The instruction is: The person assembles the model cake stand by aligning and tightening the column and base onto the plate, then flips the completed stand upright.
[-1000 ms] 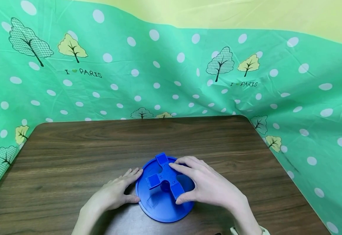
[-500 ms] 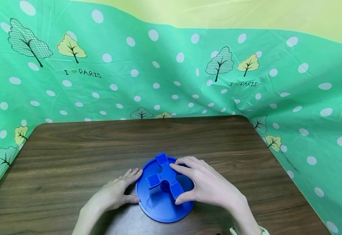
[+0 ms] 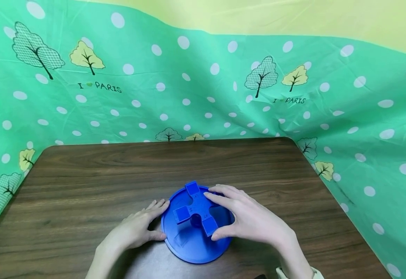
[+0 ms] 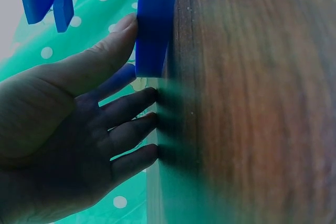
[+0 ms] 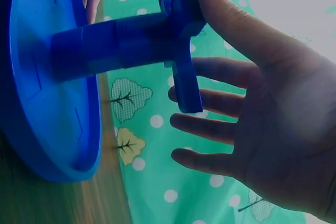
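A blue round base point(image 3: 197, 252) with a raised rim lies on the table, a thick post point(image 5: 110, 48) rising from its middle. On the post sits a blue cross-shaped top point(image 3: 200, 209) with stepped arms and small embossed marks. My left hand point(image 3: 131, 231) rests at the base's left edge, its thumb and index finger touching the rim and the other fingers stretched out on the table. Beside the cross-shaped top is my right hand point(image 3: 249, 217), fingers spread and nearly straight. Its thumb tip is at one arm's edge; the right-hand arm is partly hidden behind the fingers.
A dark wood-grain table point(image 3: 119, 166) surrounds the base. Green cloth point(image 3: 147, 100) with white dots and printed trees hangs behind the table and along both sides. A small dark object point(image 3: 260, 276) shows at the bottom edge of the head view.
My right hand has shifted slightly to the right, and its thumb and index finger lie less over the cross-shaped top. The left hand and the base stay in place.
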The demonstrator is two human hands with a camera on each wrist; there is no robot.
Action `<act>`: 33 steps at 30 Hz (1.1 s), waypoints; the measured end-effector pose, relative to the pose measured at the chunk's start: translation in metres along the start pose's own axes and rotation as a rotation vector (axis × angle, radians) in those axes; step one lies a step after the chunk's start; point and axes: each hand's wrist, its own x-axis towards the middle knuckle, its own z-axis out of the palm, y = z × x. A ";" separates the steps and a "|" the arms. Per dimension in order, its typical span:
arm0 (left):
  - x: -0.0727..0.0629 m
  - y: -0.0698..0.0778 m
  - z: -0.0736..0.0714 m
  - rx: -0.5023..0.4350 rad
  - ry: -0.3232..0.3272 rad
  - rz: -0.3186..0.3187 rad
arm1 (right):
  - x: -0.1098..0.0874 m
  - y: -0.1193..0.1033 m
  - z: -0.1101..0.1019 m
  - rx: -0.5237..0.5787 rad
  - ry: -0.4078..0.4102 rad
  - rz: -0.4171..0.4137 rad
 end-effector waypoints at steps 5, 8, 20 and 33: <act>0.000 0.000 0.000 -0.007 -0.001 -0.001 | -0.002 0.010 -0.003 0.066 -0.009 0.020; -0.001 0.001 0.000 -0.004 0.000 -0.004 | -0.003 0.018 -0.004 0.101 -0.014 0.036; -0.004 0.001 -0.002 0.018 0.002 -0.001 | 0.003 0.047 0.006 0.168 0.016 0.046; 0.001 0.006 -0.010 0.090 0.193 0.061 | 0.007 0.067 0.023 0.191 0.022 0.106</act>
